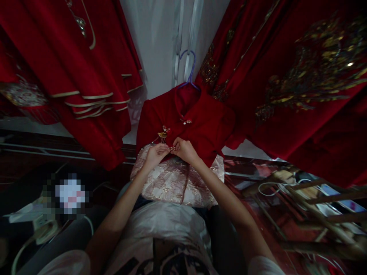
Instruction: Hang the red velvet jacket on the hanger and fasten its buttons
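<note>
A red jacket (160, 109) with a stand collar hangs on a purple wire hanger (190, 70) in front of me. Its lower part lies over a pale pink fabric (172, 183) with a shiny raised pattern across my lap. My left hand (158, 153) and my right hand (184, 149) are close together at the jacket's lower front. Both pinch a small beaded ornament (172, 148) between their fingertips. Just above my left hand sits a gold fan-shaped ornament (163, 134) with dangling strands. Near the collar is another beaded ornament (187, 122). My fingers partly hide the piece they hold.
Red garments with pale edging (94, 72) hang at left. More red garments with gold embroidery (309, 84) hang at right. A wooden frame (315, 206), a white cable (269, 187) and blurred items are at lower right. A power strip (47, 227) lies at lower left.
</note>
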A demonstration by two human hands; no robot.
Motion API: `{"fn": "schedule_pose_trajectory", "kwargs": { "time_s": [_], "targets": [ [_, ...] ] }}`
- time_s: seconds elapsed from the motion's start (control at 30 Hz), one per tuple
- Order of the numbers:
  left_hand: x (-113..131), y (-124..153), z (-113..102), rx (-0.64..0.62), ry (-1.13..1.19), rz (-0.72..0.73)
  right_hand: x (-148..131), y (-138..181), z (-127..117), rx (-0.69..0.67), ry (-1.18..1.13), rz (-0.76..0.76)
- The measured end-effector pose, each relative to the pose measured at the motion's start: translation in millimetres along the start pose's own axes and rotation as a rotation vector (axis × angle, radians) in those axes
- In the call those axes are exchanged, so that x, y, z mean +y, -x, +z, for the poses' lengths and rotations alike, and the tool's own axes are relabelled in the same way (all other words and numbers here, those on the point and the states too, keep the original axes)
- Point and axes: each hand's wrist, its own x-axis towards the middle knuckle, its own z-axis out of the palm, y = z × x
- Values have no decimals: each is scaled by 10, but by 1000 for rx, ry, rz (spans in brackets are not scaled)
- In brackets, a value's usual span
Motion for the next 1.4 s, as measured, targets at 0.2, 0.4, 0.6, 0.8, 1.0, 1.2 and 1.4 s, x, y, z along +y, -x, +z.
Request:
{"fn": "schedule_pose_trajectory", "kwargs": {
  "time_s": [0.2,0.4,0.6,0.8,1.0,1.2,1.4],
  "targets": [
    [10,42,-10,-7,79,-19,12,0,6,-46,-92,-12],
    [27,65,-21,-43,134,-58,5,4,-64,-22,-197,14],
    [16,51,-29,-28,178,-86,15,2,-29,73,-163,-30],
    [25,12,-22,20,131,-44,11,30,59,131,-179,-53],
    [73,-34,-10,-46,-22,8,45,29,125,194,-143,-65],
    [103,5,-38,-23,-180,17,-16,73,-113,219,-115,-42],
    [134,110,-16,-26,-354,118,-133,193,-405,231,-37,34]
  ]
}}
